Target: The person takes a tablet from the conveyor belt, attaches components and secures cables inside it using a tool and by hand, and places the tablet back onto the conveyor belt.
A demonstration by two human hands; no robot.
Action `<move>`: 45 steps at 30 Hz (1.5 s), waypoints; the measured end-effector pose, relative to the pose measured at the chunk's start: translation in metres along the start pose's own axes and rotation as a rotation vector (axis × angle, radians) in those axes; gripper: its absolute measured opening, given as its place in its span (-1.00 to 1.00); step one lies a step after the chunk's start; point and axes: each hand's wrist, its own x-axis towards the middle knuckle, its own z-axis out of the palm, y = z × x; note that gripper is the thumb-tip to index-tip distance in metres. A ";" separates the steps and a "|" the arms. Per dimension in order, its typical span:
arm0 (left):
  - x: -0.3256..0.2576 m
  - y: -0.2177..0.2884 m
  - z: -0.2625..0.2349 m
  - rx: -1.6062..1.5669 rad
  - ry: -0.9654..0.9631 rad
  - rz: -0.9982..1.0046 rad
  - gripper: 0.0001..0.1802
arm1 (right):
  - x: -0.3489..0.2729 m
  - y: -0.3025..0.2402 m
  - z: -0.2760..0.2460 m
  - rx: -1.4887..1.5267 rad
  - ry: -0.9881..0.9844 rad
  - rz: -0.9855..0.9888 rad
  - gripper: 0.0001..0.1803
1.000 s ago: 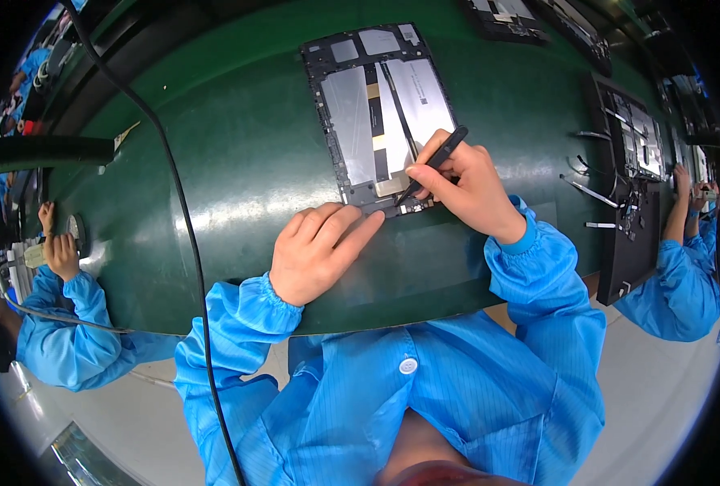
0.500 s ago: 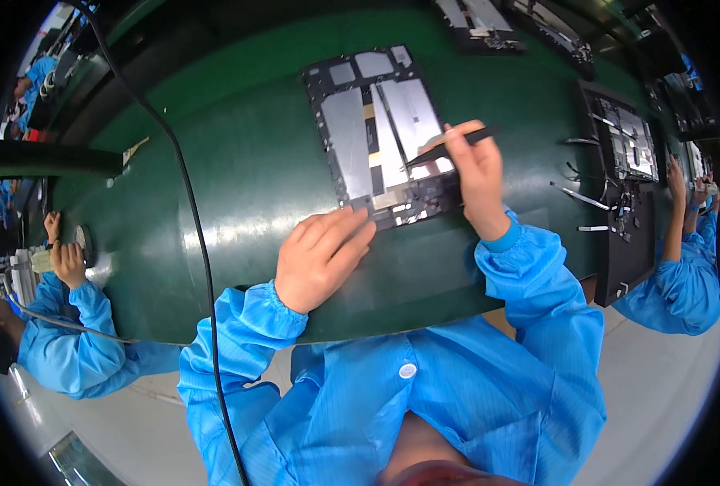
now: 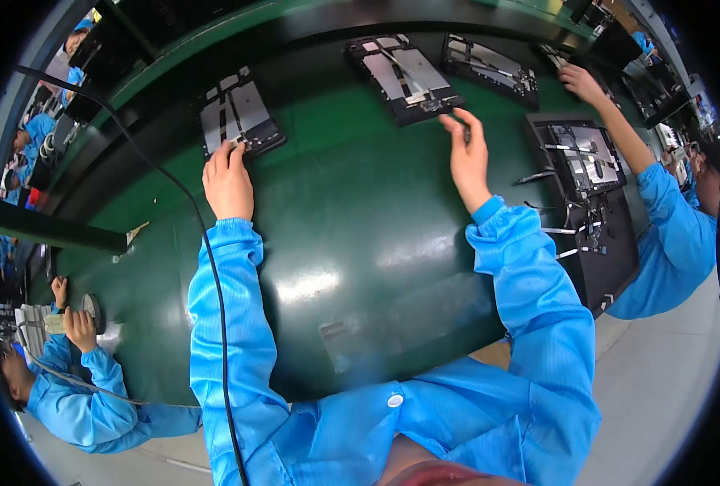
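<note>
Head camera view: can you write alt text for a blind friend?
A person in blue has the left hand at the near edge of an opened tablet-like device and the right hand beside a second device on a green table. A black tray of parts lies to the right, with a co-worker beyond it.

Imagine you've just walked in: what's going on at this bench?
Someone in a blue smock works at a green table. Their left hand is at the near edge of an opened flat device on the left. Their right hand, with an unclear dark thing in it, is by the near end of a second device. A third device lies farther right.
</note>
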 end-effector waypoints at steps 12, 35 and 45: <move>0.044 0.191 0.046 -0.478 -0.357 0.031 -0.32 | 0.063 0.029 0.021 -0.361 0.142 0.140 -0.61; -0.118 0.114 -0.194 -0.791 -0.743 -0.144 -0.08 | -0.122 -0.097 -0.092 -0.033 -0.910 0.077 -0.05; -0.100 0.095 -0.181 -0.775 -0.658 -0.169 -0.25 | -0.120 -0.084 -0.065 0.227 -0.696 0.150 -0.14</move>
